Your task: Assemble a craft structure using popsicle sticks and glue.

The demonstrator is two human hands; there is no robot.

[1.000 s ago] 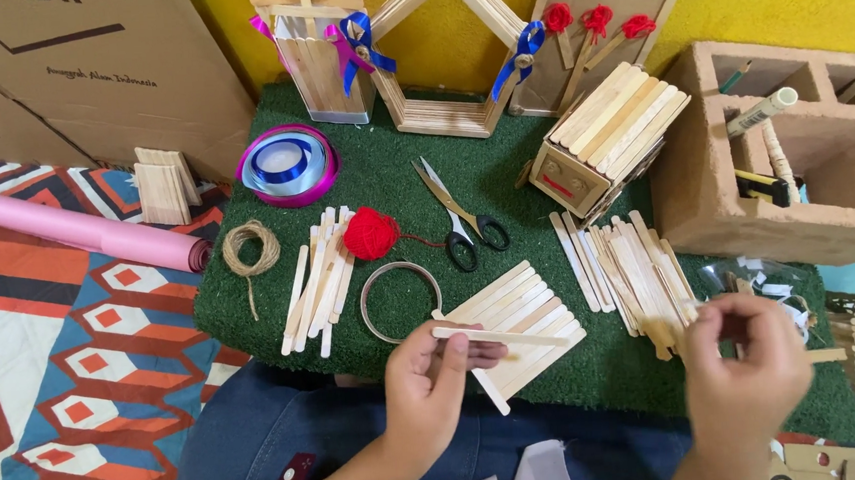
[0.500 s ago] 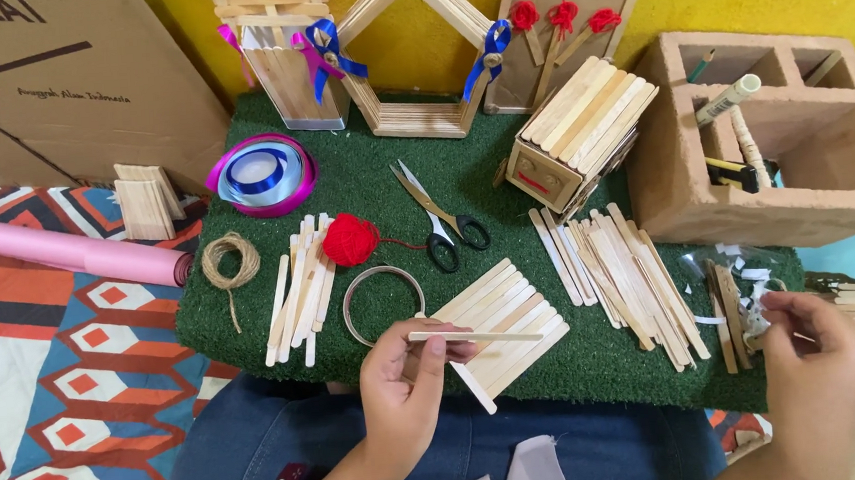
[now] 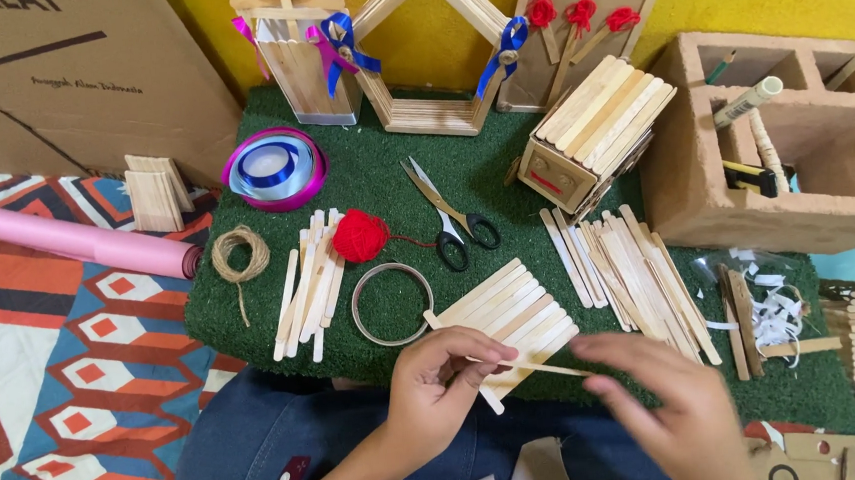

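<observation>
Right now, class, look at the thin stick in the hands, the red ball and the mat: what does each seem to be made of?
Thin stick: probably pale, unpainted wood, flat and matte.
Red ball: likely yarn, with a loose strand trailing.
Mat: seemingly synthetic turf, dark green with a short bristly pile.
</observation>
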